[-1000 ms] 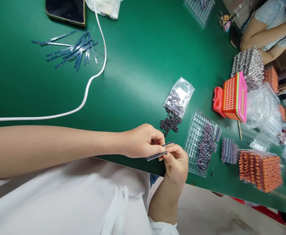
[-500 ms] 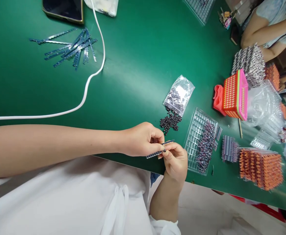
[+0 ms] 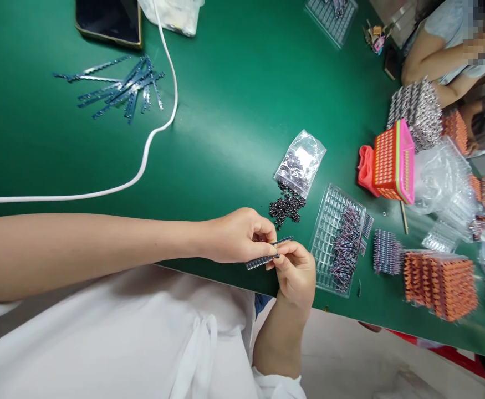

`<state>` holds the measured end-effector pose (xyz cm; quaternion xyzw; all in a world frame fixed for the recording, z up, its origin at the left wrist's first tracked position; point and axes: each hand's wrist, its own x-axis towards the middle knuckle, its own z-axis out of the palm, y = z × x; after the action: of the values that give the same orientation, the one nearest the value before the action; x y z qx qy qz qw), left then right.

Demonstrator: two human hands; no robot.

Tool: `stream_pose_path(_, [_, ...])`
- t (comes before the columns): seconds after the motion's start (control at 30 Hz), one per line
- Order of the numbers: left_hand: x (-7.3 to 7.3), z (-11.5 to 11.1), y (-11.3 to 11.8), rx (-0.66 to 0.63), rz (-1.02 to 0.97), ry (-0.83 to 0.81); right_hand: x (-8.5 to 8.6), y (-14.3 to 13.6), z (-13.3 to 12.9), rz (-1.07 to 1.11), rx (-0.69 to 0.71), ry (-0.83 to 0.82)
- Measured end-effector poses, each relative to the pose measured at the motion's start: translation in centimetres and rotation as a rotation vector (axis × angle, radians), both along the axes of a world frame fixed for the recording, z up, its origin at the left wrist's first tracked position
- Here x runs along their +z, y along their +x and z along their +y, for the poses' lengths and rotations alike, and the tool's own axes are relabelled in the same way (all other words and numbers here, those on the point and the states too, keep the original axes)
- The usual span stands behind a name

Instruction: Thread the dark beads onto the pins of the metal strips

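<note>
A thin dark blue toothed strip [image 3: 260,262] is pinched in the fingers of my left hand [image 3: 242,235], near the table's front edge. My right hand [image 3: 298,271] meets it from the right, thumb and forefinger pressed together at the strip's end; anything tiny between those fingertips is too small to tell. A second strip end [image 3: 284,240] shows just above the fingertips. Small dark beads [image 3: 286,206] lie in a loose pile beyond the hands, at the mouth of a clear bag [image 3: 301,162]. Right of my right hand is a clear tray [image 3: 323,244] holding many thin-legged parts [image 3: 347,246].
More blue strips [image 3: 132,86] lie at the upper left, below a phone [image 3: 109,21]. A white cable [image 3: 146,149] crosses the green table [image 3: 225,111]. Rightward stand an orange basket [image 3: 392,160], orange stacked parts [image 3: 439,285] and a dark stack [image 3: 387,252]. Another person's arm [image 3: 425,61] rests at the upper right.
The view has shifted slightly, so the objects on the right appear a little further left. Both hands keep nearly the same pose around the strip.
</note>
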<state>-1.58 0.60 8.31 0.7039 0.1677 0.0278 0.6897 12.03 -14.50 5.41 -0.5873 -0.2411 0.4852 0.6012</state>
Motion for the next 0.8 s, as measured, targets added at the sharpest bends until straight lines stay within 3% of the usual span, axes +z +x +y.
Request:
stream_pose_path(0.3, [-0.05, 0.16, 0.06, 0.069, 0.063, 0.138, -0.02, -0.27, 0.05, -0.213, -0.102, -0.03])
stream_pose_path(0.47, [-0.3, 0.21, 0.14, 0.064, 0.059, 0.038, -0.22, -0.27, 0.06, -0.306, -0.178, -0.03])
stream_pose_path(0.67, [0.03, 0.39, 0.18, 0.053, 0.063, 0.111, -0.27, -0.53, 0.22, -0.242, -0.201, 0.002])
stream_pose_path(0.8, [0.09, 0.53, -0.03, -0.008, -0.008, 0.172, -0.24, -0.4, 0.29, -0.116, -0.147, 0.016])
